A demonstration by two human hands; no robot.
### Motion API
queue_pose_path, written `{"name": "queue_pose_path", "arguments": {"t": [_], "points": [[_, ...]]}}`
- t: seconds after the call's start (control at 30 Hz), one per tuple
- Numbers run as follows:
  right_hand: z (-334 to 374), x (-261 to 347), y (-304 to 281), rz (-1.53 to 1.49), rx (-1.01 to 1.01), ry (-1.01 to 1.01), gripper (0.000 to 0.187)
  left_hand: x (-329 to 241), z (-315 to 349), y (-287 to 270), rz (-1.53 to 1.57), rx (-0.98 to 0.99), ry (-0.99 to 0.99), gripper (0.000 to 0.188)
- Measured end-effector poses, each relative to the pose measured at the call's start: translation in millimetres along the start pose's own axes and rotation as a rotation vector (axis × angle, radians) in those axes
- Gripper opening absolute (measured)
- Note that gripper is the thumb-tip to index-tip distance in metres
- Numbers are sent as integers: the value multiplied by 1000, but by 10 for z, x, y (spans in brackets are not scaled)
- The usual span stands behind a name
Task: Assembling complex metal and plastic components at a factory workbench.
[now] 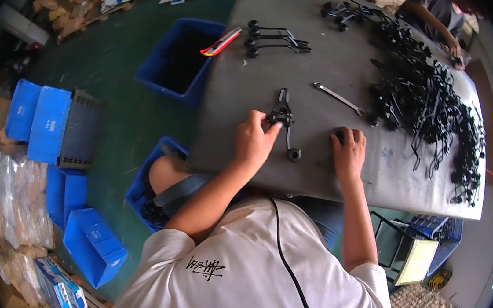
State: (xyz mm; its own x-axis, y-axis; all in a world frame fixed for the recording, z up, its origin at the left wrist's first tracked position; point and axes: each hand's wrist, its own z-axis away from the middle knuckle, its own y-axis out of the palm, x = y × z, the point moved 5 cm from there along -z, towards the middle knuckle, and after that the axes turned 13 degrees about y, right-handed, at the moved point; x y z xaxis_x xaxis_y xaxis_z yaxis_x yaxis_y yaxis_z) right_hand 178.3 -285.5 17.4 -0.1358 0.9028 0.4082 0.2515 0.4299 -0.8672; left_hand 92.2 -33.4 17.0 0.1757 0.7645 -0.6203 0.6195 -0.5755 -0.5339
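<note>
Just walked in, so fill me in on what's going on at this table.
A person seated at the table pinches a black part in the left hand. The right hand rests on the tabletop; whether it holds anything is hard to tell. A wrench lies beyond the hands, and a big pile of black parts spreads along the right side. Another person is at the far right corner.

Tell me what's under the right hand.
The grey table shows around the right hand. A dark patch shows by its fingertips; whether that is a small part or shadow, I cannot tell. Whatever lies beneath the palm is covered.
</note>
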Motion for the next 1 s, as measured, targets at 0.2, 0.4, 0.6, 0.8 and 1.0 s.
{"name": "queue_pose_path", "arguments": {"t": [0.2,0.4,0.6,0.8,1.0], "points": [[-94,101,43,-336,337,-33,16,112,-14,11,101,12,-96,33],[-121,368,117,-355,361,-208,18,215,-29,0,536,103,-429,31],[52,473,145,-39,153,-204,23,241,16,45,670,87,-492,29],[141,540,127,-323,220,-128,27,231,39,85,683,110,-506,28],[119,1058,-7,-741,321,-126,28,138,26,64,723,176,-560,30]]}}
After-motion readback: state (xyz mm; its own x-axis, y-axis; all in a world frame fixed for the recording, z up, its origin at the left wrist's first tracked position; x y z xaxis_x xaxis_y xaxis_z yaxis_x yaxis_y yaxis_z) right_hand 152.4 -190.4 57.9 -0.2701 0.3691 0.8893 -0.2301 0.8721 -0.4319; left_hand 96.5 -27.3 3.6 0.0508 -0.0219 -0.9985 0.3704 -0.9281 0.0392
